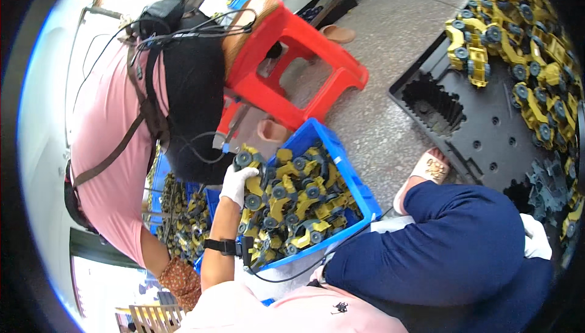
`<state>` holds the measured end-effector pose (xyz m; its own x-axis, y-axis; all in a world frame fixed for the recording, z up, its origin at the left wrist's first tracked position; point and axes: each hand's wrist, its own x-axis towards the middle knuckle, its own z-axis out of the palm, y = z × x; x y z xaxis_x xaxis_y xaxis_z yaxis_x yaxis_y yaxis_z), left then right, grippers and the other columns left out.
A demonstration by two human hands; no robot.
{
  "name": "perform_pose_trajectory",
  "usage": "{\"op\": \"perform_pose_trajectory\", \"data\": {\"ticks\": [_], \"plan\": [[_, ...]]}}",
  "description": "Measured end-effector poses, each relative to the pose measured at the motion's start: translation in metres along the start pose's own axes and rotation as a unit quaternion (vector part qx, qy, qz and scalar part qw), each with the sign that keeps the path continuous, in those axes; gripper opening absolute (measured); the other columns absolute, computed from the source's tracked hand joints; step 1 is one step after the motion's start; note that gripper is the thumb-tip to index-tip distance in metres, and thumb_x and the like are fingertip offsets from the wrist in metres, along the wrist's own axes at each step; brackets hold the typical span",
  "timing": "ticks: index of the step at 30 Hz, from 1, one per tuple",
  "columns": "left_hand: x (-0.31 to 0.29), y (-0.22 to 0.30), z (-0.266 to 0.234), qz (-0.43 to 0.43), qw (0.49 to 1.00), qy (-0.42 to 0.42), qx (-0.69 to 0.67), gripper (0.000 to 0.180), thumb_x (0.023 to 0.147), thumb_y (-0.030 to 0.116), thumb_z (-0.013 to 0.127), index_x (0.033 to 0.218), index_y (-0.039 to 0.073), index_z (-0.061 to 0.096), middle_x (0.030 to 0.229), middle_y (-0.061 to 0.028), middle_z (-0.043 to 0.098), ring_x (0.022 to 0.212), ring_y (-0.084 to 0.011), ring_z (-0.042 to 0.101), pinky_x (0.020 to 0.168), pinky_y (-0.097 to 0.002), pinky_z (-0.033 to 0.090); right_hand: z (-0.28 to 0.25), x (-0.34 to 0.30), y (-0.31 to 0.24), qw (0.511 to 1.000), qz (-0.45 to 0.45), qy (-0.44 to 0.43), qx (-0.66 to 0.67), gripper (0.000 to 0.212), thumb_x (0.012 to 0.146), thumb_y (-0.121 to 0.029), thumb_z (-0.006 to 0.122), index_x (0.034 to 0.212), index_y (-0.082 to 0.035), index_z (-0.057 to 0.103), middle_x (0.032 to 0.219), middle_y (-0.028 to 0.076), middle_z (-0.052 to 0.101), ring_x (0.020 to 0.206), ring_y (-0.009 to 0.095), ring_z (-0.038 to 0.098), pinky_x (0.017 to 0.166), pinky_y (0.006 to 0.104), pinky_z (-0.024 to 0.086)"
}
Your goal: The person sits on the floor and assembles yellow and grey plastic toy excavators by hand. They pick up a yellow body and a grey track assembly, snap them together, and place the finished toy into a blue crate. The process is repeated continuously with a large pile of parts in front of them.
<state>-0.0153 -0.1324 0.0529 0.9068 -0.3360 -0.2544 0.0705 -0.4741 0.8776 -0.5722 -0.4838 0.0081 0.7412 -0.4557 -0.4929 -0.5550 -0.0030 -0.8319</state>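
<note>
My left hand (233, 185), in a white glove, is at the left edge of a blue bin (347, 171). Its fingers close around a yellow and grey toy truck (247, 159) at the bin's upper left corner. Below and beside it, the bin is heaped with similar toy trucks (292, 199). A dark strap with a small device (234, 247) circles my left wrist. At the far right, my white-gloved right hand (536, 238) shows only in part beyond my raised knee; its fingers are hidden.
A red plastic stool (304, 64) stands behind the bin. On the left a person in pink (109, 144) bends over. A black tray (481, 119) at right carries many yellow toy trucks (518, 40) and grey parts (546, 186). More toys (183, 217) lie beyond my left forearm.
</note>
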Motion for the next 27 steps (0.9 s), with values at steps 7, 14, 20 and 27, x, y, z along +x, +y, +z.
{"op": "perform_pose_trajectory", "data": {"ticks": [7,14,20,27], "plan": [[-0.038,-0.136,-0.08,-0.117,0.907,0.405,-0.011,0.028,0.06,0.0,0.064,0.087,0.003,0.063,0.08,-0.008,0.063,0.067,-0.0245,0.06,0.061,-0.0407,0.051,-0.004,-0.007,0.025,1.0,-0.009,-0.021,-0.003,0.03,0.094,-0.014,0.057,0.121,-0.003,0.058,0.121,0.015,0.06,0.114,0.028,0.057,0.098,0.0324,0.042],[-0.07,-0.211,-0.068,-0.319,0.849,0.345,-0.241,0.029,0.076,0.013,0.064,0.104,0.008,0.056,0.096,-0.011,0.064,0.077,-0.0296,0.064,0.07,-0.0502,0.056,0.005,-0.02,0.026,0.984,-0.093,0.007,-0.155,0.032,0.094,-0.008,0.054,0.126,-0.004,0.055,0.127,0.016,0.057,0.117,0.03,0.055,0.1,0.033,0.041],[-0.088,-0.191,-0.043,-0.335,0.838,0.381,0.202,0.075,0.066,0.026,0.083,0.128,0.003,0.046,0.121,-0.0165,0.059,0.104,-0.0315,0.059,0.09,-0.0457,0.049,-0.001,-0.014,0.093,0.989,-0.101,0.085,-0.061,0.026,0.086,-0.017,0.063,0.108,-0.004,0.066,0.101,0.016,0.067,0.098,0.026,0.065,0.087,0.0354,0.05],[-0.082,-0.161,-0.004,-0.253,0.801,0.278,0.466,0.082,0.057,0.025,0.084,0.128,-0.002,0.052,0.122,-0.0217,0.057,0.111,-0.0338,0.059,0.095,-0.0379,0.05,0.009,-0.006,0.025,0.998,-0.061,0.002,-0.021,0.031,0.092,-0.025,0.06,0.117,-0.007,0.065,0.113,0.012,0.065,0.108,0.027,0.061,0.095,0.0368,0.046]]}}
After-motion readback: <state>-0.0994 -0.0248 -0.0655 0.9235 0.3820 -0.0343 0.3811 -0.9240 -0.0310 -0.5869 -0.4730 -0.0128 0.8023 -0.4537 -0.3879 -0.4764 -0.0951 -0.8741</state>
